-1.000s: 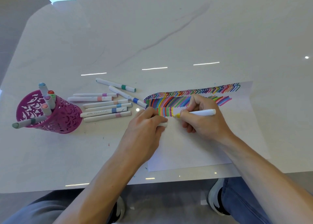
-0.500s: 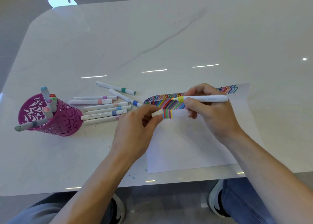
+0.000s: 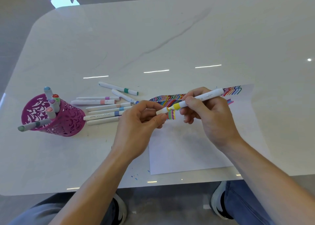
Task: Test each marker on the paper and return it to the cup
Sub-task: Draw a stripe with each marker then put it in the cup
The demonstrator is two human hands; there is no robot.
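My right hand [image 3: 210, 115] grips a white marker with a yellow band [image 3: 202, 98], held slanted just above the paper [image 3: 187, 149]. My left hand [image 3: 139, 127] pinches the marker's white cap [image 3: 161, 111] at the yellow tip; cap and tip touch. The paper carries rows of coloured test strokes along its far edge. A magenta cut-out cup [image 3: 68, 121] stands at the left with several capped markers in it. Several white markers [image 3: 102, 109] lie on the table between the cup and the paper.
The white marble table's near edge [image 3: 153, 185] runs just below the paper. Small ink specks [image 3: 134, 176] dot the table near that edge. My knees and shoes show below the table.
My right hand lifted the yellow marker off the paper after drawing a stroke. My left hand brought the cap up, and it now meets the marker's tip.
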